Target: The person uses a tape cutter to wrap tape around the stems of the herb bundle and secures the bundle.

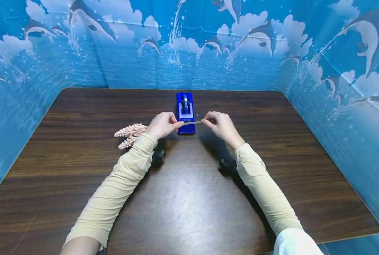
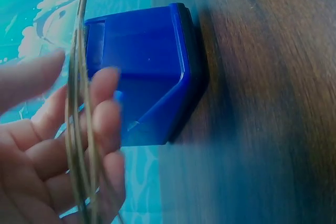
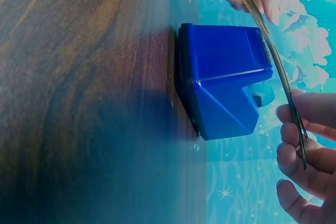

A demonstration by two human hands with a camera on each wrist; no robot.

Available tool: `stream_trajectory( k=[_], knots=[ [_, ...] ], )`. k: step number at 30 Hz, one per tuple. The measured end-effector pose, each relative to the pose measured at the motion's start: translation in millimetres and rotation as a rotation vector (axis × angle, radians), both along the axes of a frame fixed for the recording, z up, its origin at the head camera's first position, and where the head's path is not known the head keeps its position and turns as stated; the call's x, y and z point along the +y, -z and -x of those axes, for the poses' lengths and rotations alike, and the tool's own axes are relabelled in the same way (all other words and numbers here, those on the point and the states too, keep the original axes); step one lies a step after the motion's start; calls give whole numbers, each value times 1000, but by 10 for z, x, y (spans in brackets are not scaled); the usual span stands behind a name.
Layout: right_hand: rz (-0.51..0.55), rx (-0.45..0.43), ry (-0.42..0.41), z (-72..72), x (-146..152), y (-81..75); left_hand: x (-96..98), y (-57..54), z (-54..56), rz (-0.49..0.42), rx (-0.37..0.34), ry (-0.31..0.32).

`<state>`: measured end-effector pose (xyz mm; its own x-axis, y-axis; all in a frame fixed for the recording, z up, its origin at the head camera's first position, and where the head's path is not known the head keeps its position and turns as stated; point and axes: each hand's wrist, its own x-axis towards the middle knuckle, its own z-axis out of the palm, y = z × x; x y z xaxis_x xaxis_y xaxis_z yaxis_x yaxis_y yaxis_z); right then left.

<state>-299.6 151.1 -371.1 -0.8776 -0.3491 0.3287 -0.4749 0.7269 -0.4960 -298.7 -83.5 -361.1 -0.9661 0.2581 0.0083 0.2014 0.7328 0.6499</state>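
A thin bundle of straw-coloured stems (image 2: 79, 145) stretches between my two hands, over the front of a blue tape dispenser (image 1: 186, 129). My left hand (image 1: 163, 124) holds the bundle between thumb and fingers, with the stems lying across the fingers in the left wrist view. Beyond that hand's wrist, pale pink flower heads (image 1: 130, 132) stick out to the left, partly hidden by the hand and sleeve. At the other side my right hand (image 1: 219, 126) pinches the stems near their cut ends. In the right wrist view the stems pass close by the dispenser's toothed cutter (image 3: 266, 48).
A small blue tape roll (image 1: 185, 101) sits in the dispenser. The brown wooden table (image 1: 189, 198) reaches back to a dolphin-print curtain (image 1: 189, 63). Black wrist cameras (image 1: 228, 164) hang under both sleeves, low over the tabletop.
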Motion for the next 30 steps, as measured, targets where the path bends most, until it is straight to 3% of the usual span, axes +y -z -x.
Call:
stream_trajectory(
  k=[7, 13, 21, 30],
  knots=[
    [-3, -20, -6, 12, -22, 21, 14, -6, -27, -29, 44, -61],
    [-29, 20, -6, 21, -31, 43, 15, -13, -26, -23, 58, -94],
    [-40, -40, 6, 29, -25, 82, 12, 23, 4, -38, 11, -64],
    [-102, -149, -2, 27, -24, 110, -16, 53, 35, 9, 55, -25]
  ],
)
